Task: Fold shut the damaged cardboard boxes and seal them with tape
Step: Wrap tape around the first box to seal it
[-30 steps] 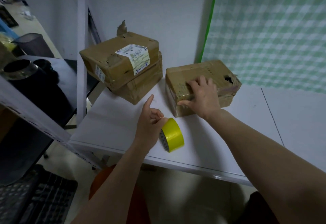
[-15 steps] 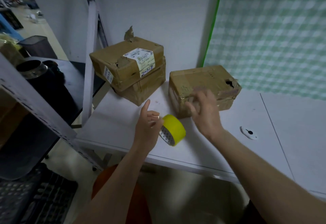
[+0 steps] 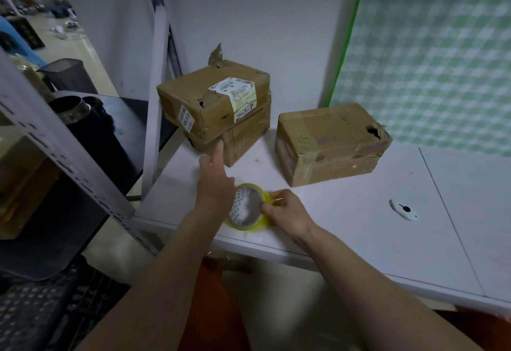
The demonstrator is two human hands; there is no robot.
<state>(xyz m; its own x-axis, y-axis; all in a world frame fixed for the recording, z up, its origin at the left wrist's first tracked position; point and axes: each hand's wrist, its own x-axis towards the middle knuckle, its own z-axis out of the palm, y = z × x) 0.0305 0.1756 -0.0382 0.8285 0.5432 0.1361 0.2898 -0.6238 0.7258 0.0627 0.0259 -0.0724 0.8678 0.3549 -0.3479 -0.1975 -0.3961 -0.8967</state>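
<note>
Yellow tape roll (image 3: 248, 208) at near tabletop (image 3: 359, 220) edge, held by left hand (image 3: 215, 188), index finger straight. Right hand (image 3: 284, 209) pinching roll's rim, likely hunting tape end. Torn box (image 3: 330, 142) beyond, nearer right hand; stacked boxes (image 3: 218, 109) behind left.

Both hands, left (image 3: 214, 187) and right (image 3: 287, 212), grip the yellow tape roll (image 3: 247, 208) at the counter's (image 3: 359, 229) near edge, with a torn box (image 3: 329, 143) beyond and two stacked boxes (image 3: 218, 113) far left.
</note>
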